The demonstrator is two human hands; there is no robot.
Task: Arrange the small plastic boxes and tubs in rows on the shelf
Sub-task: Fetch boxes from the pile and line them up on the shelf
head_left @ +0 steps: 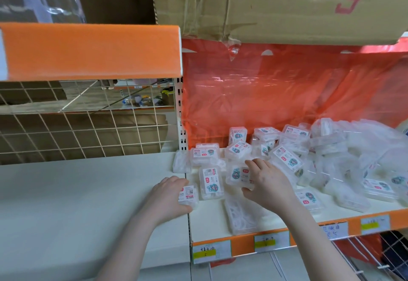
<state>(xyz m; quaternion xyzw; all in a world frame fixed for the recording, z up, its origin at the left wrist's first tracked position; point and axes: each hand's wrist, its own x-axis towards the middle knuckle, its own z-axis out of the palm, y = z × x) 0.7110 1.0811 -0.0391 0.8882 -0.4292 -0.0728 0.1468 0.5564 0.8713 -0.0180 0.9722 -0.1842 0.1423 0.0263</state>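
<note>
Head view shows the left hand (pixel 167 194) gripping a small labelled box (pixel 188 194) at the shelf's (pixel 212 221) left edge, while the right hand (pixel 268 183) curls its fingers round another box (pixel 239 175) just beside it. More clear boxes (pixel 331 159) lie heaped to the right, before an orange plastic sheet (pixel 276 90).

Two bare forearms — no sleeves (or rings) — left hand (pixel 169 194), right hand (pixel 268 183).
</note>
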